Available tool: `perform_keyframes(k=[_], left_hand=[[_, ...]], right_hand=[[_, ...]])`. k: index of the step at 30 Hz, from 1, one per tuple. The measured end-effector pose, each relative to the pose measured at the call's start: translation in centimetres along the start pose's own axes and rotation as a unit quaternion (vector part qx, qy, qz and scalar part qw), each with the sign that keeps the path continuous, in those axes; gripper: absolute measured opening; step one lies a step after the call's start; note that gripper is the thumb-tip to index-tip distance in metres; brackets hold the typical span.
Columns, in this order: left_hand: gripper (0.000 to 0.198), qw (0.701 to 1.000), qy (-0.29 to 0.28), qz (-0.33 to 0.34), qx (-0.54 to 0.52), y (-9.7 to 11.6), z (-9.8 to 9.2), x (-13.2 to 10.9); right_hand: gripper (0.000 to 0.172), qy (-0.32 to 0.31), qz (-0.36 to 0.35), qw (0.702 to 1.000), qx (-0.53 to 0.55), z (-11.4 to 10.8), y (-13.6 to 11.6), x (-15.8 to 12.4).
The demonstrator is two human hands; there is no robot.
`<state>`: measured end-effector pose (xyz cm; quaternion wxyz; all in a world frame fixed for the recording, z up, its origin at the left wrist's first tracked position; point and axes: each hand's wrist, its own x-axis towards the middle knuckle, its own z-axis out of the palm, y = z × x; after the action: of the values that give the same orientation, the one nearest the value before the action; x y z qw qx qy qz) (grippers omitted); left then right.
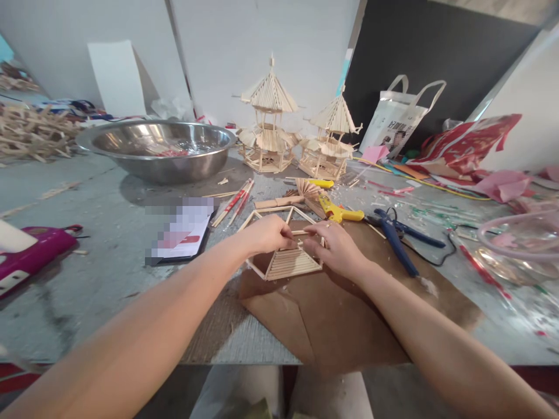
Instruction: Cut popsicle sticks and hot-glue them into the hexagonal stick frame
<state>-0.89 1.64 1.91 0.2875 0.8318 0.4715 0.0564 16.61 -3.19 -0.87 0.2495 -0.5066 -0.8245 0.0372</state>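
Over the middle of the counter (109, 247), the left hand (268, 234) bends inward with thumb and fingertips drawn close together; whether a stick is pinched between them cannot be told. Facing it, the right hand (335, 249) has a narrow gap between thumb and forefinger, its fingertips near the same spot; a grip cannot be made out there either. Beneath both hands lies a wooden stick frame (292, 267), many-sided, its near section filled with parallel sticks. It rests partly on a brown sheet (345, 320) that reaches to the counter's front edge.

Just beyond the frame lie a folded fan-like piece (309, 190) and a yellow tool (338, 213), with a blue-handled tool (395, 240) to the right. Left of the frame are red-and-white striped sticks (233, 202) and a phone (186, 228) lying flat. Farther back, a wide metal bowl (170, 169) stands left of two pagoda-shaped models, the taller model (271, 139) beside the shorter model (329, 148). A white bag (388, 119) leans at their right, near a red bag (469, 142). At the far left sits a purple device (41, 250).
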Motion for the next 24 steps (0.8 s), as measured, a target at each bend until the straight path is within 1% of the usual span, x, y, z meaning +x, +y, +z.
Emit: perform_keyframes(k=[2,6,11,17,24], left_hand=[[0.025,1.0,-0.002,-0.011,0.004,-0.1,-0.1,0.1],[0.027,0.999,-0.011,-0.027,0.02,-0.3,-0.1,0.1],[0.026,0.999,-0.027,-0.029,0.026,-0.3,-0.1,0.2],[0.025,0.999,-0.016,-0.043,0.02,-0.1,0.0,0.3],[0.026,0.997,-0.044,-0.065,-0.017,0.2,-0.2,0.1]], right_hand=[[0.027,-0.013,0.02,1.0,-0.013,-0.2,0.5,-0.1],[0.026,-0.044,0.038,0.998,-0.034,-0.5,1.4,-0.1],[0.027,-0.049,0.044,0.997,-0.034,-0.5,1.5,-0.2],[0.027,-0.045,0.041,0.998,-0.029,-0.6,1.4,-0.1],[0.027,-0.039,0.031,0.999,-0.02,-0.3,2.0,-0.2]])
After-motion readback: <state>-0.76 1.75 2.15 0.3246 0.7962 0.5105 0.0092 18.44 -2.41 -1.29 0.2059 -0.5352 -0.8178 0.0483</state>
